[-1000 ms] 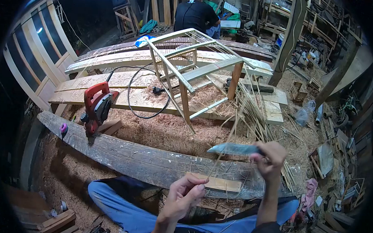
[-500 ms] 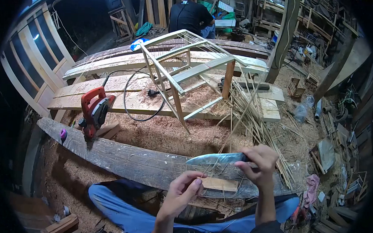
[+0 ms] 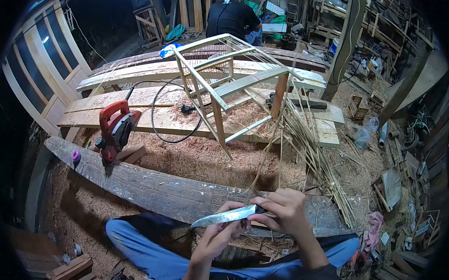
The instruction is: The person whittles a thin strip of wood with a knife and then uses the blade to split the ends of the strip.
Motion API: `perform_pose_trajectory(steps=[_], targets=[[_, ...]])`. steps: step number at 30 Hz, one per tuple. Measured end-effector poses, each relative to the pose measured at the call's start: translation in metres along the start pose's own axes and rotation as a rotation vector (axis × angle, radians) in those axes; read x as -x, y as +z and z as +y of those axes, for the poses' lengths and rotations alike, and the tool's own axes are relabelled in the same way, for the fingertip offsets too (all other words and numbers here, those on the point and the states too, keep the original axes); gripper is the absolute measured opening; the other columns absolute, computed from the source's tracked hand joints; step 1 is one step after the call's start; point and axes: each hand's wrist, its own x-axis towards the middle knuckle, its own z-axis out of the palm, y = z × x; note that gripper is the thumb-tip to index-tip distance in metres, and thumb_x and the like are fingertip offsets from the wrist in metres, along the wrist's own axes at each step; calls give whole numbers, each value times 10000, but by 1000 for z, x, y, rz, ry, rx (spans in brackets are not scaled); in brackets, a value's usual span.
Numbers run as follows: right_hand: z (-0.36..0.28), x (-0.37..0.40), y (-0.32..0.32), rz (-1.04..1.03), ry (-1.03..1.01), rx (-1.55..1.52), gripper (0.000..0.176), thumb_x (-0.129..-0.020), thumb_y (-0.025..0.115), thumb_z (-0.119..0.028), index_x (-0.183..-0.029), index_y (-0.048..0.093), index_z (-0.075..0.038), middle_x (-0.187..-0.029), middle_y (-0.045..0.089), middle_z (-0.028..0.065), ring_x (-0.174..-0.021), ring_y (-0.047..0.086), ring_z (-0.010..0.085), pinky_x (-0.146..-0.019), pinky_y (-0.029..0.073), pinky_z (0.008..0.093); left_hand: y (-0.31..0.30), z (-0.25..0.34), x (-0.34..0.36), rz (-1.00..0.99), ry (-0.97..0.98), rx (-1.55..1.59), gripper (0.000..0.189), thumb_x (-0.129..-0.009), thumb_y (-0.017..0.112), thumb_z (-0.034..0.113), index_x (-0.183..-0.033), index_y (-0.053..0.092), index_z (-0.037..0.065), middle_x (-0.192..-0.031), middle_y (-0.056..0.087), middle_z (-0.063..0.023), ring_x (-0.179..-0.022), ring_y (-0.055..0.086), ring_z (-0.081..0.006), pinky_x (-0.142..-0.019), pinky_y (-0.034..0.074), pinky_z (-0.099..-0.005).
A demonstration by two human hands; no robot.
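My right hand (image 3: 285,210) is closed round the dark handle of a knife (image 3: 223,218), its blade pointing left. Just beneath and behind the blade, my left hand (image 3: 219,236) is closed, its fingers partly covered by the knife. A thin bamboo strip (image 3: 259,175) rises from between my hands toward the wooden frame; its lower end is hidden by them. Both hands are over the near edge of a weathered plank (image 3: 157,189). Beyond it to the right lies a bundle of thin bamboo strips (image 3: 311,156).
A wooden frame with thin rods (image 3: 250,76) stands on pale boards (image 3: 100,109) strewn with shavings. A red power planer (image 3: 115,130) and a purple roll (image 3: 76,157) are at the left. A post (image 3: 344,50) rises at the right; a person in black (image 3: 233,20) sits beyond.
The knife and my right hand have moved left and down, bringing the blade across my left hand. The upper part of the thin strip has swung left.
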Motion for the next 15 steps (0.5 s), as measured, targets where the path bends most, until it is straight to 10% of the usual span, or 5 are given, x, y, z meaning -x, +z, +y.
perform_pose_trajectory(steps=[15], targets=[[1, -2, 1, 9, 24, -86, 379, -757, 826, -443, -921, 764, -107, -642, 586, 21, -544, 576, 217, -484, 398, 353, 5, 1, -5, 122, 223, -319, 138, -992, 633, 15, -1126, 612, -15, -968, 702, -75, -908, 655, -110, -800, 519, -262]])
